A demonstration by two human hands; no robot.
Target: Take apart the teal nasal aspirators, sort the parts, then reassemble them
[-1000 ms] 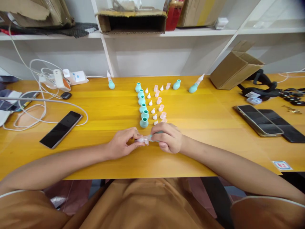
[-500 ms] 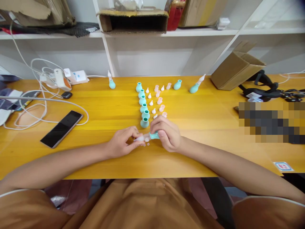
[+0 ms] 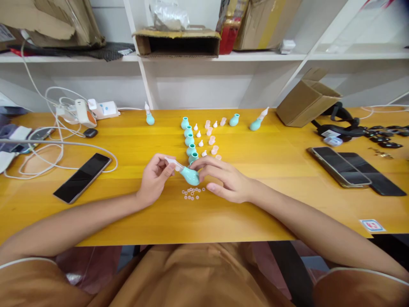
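Note:
My left hand (image 3: 156, 177) is closed in a pinch on the white tip of a nasal aspirator, whose teal bulb (image 3: 191, 175) points right and slightly down. My right hand (image 3: 225, 179) is at the bulb's right end, fingers apart and thumb clear of it; fingertips are touching or very near the bulb. Under the bulb lie several small clear rings (image 3: 191, 193). Beyond the hands runs a row of teal bulbs (image 3: 189, 139) with open necks. Beside it are white nozzle tips (image 3: 200, 143) and pale pink cups (image 3: 211, 140), the nearest partly hidden by my right hand.
An assembled aspirator (image 3: 150, 116) stands at the back left; another (image 3: 258, 121) leans at the back right near a single bulb (image 3: 234, 120). A phone (image 3: 82, 178) and white cables lie left. Two phones (image 3: 340, 167), a cardboard box (image 3: 305, 100) and a black strap are right.
The aspirator's bulb has come out of my right hand's wrap into view, and my right fingers have spread. My left hand has shifted slightly left and up with the tip. The rings are uncovered.

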